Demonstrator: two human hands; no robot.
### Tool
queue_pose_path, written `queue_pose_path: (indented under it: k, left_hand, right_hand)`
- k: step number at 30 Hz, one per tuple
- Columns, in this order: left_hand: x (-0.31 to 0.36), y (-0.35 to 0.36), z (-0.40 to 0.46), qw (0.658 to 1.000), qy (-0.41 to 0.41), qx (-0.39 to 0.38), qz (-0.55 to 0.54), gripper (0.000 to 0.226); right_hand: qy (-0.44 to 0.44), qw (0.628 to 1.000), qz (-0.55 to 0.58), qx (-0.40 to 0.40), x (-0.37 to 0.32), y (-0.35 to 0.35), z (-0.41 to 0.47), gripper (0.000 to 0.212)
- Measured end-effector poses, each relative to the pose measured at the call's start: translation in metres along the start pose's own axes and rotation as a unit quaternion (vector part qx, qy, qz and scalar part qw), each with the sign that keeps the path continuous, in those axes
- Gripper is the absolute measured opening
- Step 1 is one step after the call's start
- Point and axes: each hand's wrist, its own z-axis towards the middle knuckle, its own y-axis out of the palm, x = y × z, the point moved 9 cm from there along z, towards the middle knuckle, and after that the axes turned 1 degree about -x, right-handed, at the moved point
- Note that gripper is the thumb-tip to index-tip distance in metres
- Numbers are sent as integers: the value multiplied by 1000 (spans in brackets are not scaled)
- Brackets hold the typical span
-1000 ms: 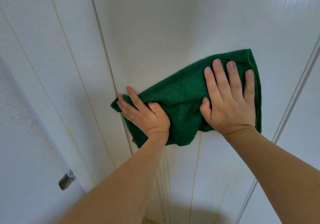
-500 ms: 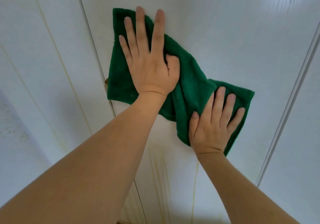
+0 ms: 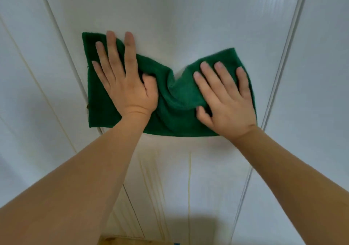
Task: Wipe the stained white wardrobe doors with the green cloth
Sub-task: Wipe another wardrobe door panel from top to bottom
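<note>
Your left hand (image 3: 128, 86) and right hand (image 3: 226, 101), fingers spread flat, press cloth (image 3: 177, 101) on door (image 3: 188, 17); 2 yellow streaks (image 3: 189, 178) below; cloth hides seam.

No text, label, brand, number or sign can be read anywhere: the cloth (image 3: 175, 110) is plain green and the doors (image 3: 188, 17) plain white.

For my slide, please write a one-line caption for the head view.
Both hands, left hand and right hand, press a green cloth flat against a white wardrobe door above yellowish drip stains.
</note>
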Motion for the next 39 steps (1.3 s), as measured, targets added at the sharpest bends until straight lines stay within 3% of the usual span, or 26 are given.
queue_pose_path:
  k: [2, 5, 15, 22, 32, 39]
  left_hand:
    - [-14, 5, -31, 997, -81, 0, -9, 73]
    - [-21, 9, -61, 985, -171, 15, -24, 70]
    - [-20, 9, -60, 981, -188, -9, -45, 75]
    - [17, 10, -35, 995, -83, -37, -36, 78]
    - [21, 17, -65, 997, -41, -39, -53, 65]
    - [16, 15, -65, 987, -1, -130, -94, 67]
  right_hand:
    - [23, 999, -27, 29, 40, -21, 24, 67]
    - [62, 997, -44, 33, 47, -26, 34, 66]
    - [126, 992, -25, 12, 30, -6, -7, 65]
    - [120, 992, -36, -3, 13, 15, -62, 66]
    - [144, 989, -23, -28, -4, 27, -99, 61]
    - [223, 971, 29, -84, -18, 24, -84, 71]
